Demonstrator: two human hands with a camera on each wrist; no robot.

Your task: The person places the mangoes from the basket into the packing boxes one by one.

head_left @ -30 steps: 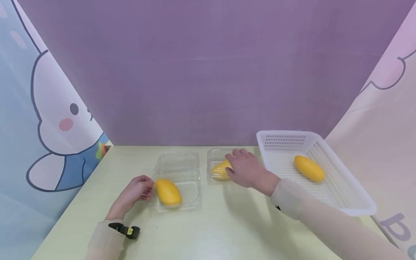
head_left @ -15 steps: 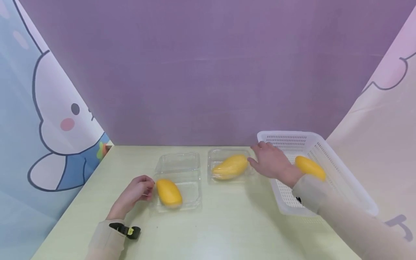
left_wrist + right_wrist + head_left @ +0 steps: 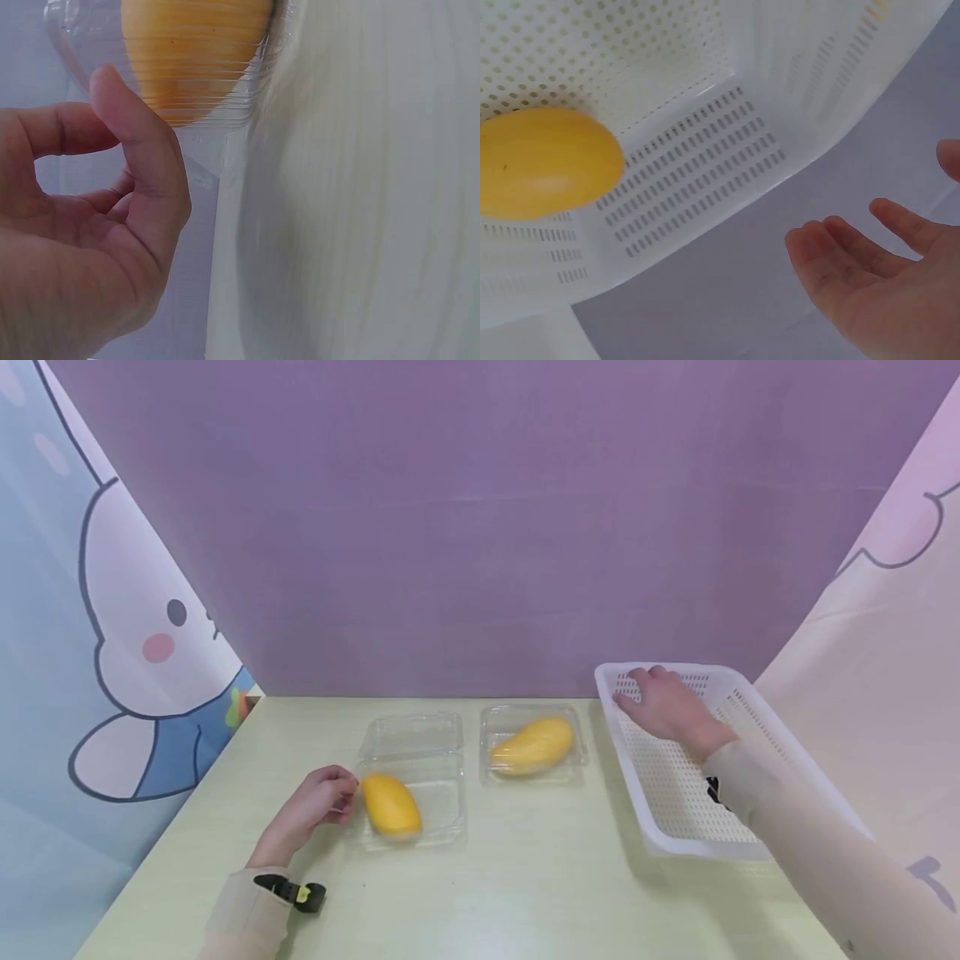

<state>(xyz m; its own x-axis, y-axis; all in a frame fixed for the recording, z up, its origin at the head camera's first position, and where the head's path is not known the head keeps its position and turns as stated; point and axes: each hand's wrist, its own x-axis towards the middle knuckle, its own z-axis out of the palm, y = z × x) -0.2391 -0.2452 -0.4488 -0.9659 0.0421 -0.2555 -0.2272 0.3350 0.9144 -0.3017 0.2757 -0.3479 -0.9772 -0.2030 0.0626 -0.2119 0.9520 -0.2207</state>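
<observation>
A yellow mango [image 3: 392, 806] lies in the near half of an open clear plastic clamshell box [image 3: 441, 806] at the table's middle left. My left hand [image 3: 318, 802] is at the box's left edge, its thumb and a finger [image 3: 154, 161] meeting at the rim in a pinch. Over the left back part of a white perforated basket [image 3: 652, 827], my right hand [image 3: 671, 710] hovers with nothing in it, fingers [image 3: 855, 255] loosely extended. Another mango [image 3: 544, 163] lies in the basket; arm and sleeve hide it in the head view.
A smaller-looking closed clear box [image 3: 491, 718] with a mango [image 3: 536, 745] inside stands between the open box and the basket. A purple panel [image 3: 480, 543] rises behind the pale table [image 3: 487, 893]; printed cloths hang at both sides.
My right hand has left the mango in the middle box and moved right, over the basket. The left hand and its box have stayed in place.
</observation>
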